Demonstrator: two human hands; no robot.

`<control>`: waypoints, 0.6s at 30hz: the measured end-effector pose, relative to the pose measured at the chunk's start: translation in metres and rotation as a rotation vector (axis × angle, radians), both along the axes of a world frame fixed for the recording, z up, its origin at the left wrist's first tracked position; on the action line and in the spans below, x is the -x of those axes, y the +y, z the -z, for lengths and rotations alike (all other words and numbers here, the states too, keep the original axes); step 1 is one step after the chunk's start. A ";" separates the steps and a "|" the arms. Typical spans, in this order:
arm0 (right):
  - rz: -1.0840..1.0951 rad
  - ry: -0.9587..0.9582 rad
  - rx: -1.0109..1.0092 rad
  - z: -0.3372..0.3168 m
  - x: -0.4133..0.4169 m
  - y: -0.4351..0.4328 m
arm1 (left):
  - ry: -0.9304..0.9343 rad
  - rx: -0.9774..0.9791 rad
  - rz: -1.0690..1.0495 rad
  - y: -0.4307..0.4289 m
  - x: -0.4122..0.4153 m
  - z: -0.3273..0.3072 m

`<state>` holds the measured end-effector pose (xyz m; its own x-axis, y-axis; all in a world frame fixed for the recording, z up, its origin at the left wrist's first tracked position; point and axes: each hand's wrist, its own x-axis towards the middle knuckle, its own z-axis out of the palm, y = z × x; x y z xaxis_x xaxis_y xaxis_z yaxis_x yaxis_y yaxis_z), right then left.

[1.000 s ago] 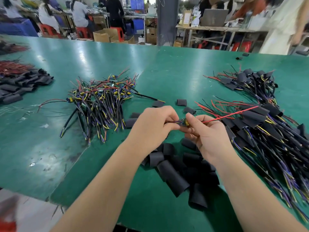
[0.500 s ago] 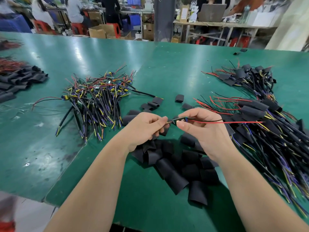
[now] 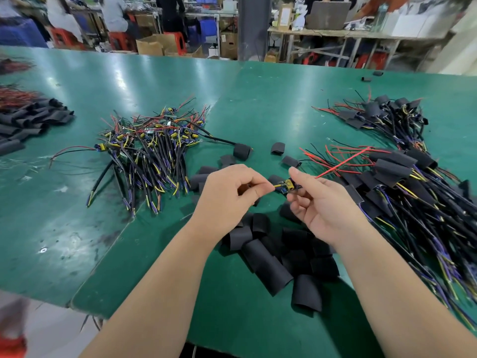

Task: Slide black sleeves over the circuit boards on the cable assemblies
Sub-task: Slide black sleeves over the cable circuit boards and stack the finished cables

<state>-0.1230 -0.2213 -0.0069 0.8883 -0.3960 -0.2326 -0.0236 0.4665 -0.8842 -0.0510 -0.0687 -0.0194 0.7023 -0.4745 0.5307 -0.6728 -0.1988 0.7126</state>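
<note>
Two bare hands meet above a heap of loose black sleeves [image 3: 271, 259] on the green surface [image 3: 77, 202]. Far left of that heap lies a stack of sleeved pieces [image 3: 33, 120] beside red wires. Nearer, left of the heap and behind it, a bundle of cable assemblies [image 3: 147, 153] is spread out, its ends uncovered. Over the heap's far edge the left hand [image 3: 227, 195] has its fingers curled, thumb and forefinger pinching the yellow wire [image 3: 277, 186] at one end of a small circuit board [image 3: 288, 186]. The board is held in the air, bare. The right hand [image 3: 327, 213] pinches its other end between thumb and forefinger, the remaining fingers loosely bent. A red wire [image 3: 343, 162] runs off rightward from there. Right of the heap lies a mass of sleeved assemblies [image 3: 402, 182], with a second cluster [image 3: 382, 112] behind it.
</note>
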 end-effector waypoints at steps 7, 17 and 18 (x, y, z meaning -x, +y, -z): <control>0.025 -0.073 0.086 0.002 -0.002 -0.004 | -0.322 -0.191 -0.004 -0.003 0.005 -0.002; -0.182 0.260 1.438 0.009 0.006 -0.034 | -0.238 -0.272 -0.194 0.005 -0.006 0.003; -0.231 0.278 1.503 0.011 0.003 -0.029 | -0.224 -0.260 -0.207 0.006 -0.007 0.004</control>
<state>-0.1265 -0.2500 -0.0182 0.9588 -0.2731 0.0780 -0.2052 -0.8558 -0.4748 -0.0442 -0.0631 -0.0232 0.6779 -0.4739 0.5621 -0.7325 -0.5007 0.4612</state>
